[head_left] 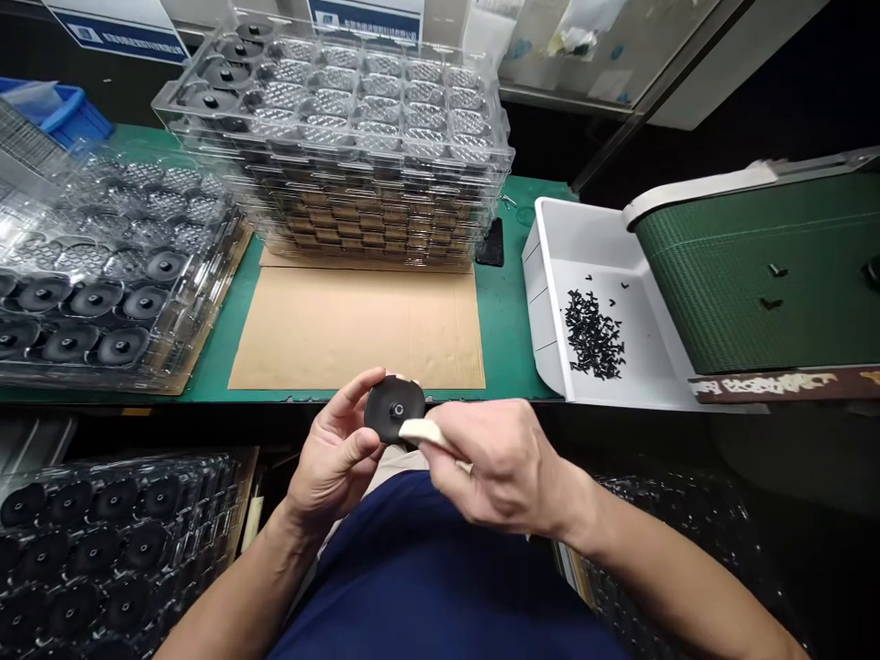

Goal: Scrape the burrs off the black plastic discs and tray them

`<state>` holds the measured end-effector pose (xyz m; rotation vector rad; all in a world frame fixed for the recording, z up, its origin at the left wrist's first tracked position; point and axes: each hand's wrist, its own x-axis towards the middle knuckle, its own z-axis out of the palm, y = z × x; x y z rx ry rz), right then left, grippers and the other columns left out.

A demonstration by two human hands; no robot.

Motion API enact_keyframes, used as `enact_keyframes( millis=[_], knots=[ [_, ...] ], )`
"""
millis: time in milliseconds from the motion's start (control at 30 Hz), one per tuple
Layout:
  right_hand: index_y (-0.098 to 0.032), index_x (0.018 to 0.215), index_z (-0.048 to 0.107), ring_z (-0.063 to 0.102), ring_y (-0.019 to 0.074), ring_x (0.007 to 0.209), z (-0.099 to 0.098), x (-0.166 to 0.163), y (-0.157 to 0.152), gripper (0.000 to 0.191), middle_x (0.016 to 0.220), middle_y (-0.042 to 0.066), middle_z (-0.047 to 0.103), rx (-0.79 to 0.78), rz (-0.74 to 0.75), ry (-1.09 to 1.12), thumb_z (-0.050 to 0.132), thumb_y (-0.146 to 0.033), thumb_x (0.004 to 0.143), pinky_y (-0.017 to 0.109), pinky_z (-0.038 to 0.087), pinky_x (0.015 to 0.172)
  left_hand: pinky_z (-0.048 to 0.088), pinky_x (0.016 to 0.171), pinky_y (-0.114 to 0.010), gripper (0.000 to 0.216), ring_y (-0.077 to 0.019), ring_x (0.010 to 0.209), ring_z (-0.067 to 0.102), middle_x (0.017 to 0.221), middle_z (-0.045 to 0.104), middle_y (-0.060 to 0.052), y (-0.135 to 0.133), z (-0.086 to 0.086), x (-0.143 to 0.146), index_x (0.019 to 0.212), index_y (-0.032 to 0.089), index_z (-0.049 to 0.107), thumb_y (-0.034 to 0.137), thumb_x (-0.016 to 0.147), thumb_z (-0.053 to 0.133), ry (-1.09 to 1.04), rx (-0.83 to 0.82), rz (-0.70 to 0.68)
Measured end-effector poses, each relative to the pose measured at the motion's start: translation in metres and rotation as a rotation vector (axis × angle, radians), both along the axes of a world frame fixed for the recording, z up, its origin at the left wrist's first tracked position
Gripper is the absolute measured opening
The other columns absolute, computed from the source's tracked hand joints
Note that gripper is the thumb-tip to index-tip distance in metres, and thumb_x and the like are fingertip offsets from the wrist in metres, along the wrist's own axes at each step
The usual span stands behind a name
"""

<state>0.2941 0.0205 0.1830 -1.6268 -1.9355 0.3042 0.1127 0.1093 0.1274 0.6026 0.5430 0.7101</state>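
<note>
Head view, left to right: a clear tray (pixel 89 229) on the bench (pixel 509 312) carries about eight discs (pixel 93 298) in its near rows, and its far pockets are bare. The tray stack (pixel 357 183) shows four discs in one column on top. By my judgement, both are well under half full. The left hand (pixel 334 458) pinches one black disc (pixel 394 410) at the bench edge. The right hand (pixel 501 467), closed on a pale stick (pixel 423 431), touches its tip to that disc. One white bin (pixel 550 321) holds a heap of small black clips (pixel 595 335), and two more lie on the green belt (pixel 729 302).
</note>
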Motion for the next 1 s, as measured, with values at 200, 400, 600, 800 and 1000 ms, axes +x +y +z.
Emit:
enact_keyframes(
  millis=[200, 400, 600, 800, 1000],
  knots=[
    [-0.021, 0.079, 0.05, 0.041, 0.011, 0.058, 0.0, 0.007, -0.002, 0.021, 0.069, -0.003, 0.054, -0.005, -0.002, -0.051, 0.052, -0.025, 0.1, 0.03, 0.028, 0.059, 0.057, 0.099, -0.028, 0.051, -0.0232, 0.113, 0.073, 0.119, 0.078, -0.006, 0.001, -0.002, -0.001, 0.123, 0.029, 0.077, 0.032, 0.074, 0.092, 0.003, -0.028, -0.039],
    [-0.021, 0.081, 0.052, 0.044, 0.0127, 0.06, 0.0, 0.011, 0.005, 0.022, 0.071, -0.002, 0.056, 0.073, -0.021, -0.188, 0.05, -0.027, 0.103, 0.032, 0.028, 0.06, 0.056, 0.097, -0.025, 0.049, -0.0207, 0.107, 0.074, 0.116, 0.079, -0.01, -0.003, -0.006, 0.0, 0.125, 0.023, 0.077, 0.037, 0.079, 0.088, 0.026, -0.053, -0.086],
    [-0.018, 0.098, 0.061, 0.048, 0.0161, 0.065, 0.012, 0.011, 0.014, 0.017, 0.078, 0.001, 0.059, 0.071, 0.142, -0.337, 0.045, -0.022, 0.103, 0.033, 0.032, 0.062, 0.06, 0.09, -0.034, 0.044, -0.0256, 0.097, 0.074, 0.102, 0.08, -0.011, -0.007, -0.005, 0.005, 0.113, 0.017, 0.082, 0.049, 0.083, 0.081, 0.022, -0.121, -0.199],
    [-0.018, 0.097, 0.061, 0.051, 0.0162, 0.067, 0.015, 0.012, 0.017, 0.018, 0.079, 0.002, 0.062, 0.099, 0.13, -0.348, 0.046, -0.024, 0.104, 0.032, 0.03, 0.062, 0.061, 0.083, -0.024, 0.036, -0.0156, 0.089, 0.074, 0.103, 0.081, -0.003, -0.006, -0.004, 0.011, 0.111, 0.026, 0.081, 0.045, 0.081, 0.085, -0.038, -0.281, -0.147],
    [-0.021, 0.083, 0.053, 0.041, 0.0104, 0.052, 0.007, -0.005, 0.009, 0.018, 0.068, -0.004, 0.054, -0.083, -0.053, -0.016, 0.049, -0.024, 0.101, 0.029, 0.024, 0.054, 0.059, 0.091, -0.025, 0.056, -0.02, 0.106, 0.073, 0.115, 0.079, -0.003, -0.008, -0.002, 0.018, 0.111, 0.033, 0.081, 0.019, 0.06, 0.099, 0.024, -0.028, 0.047]
  ],
)
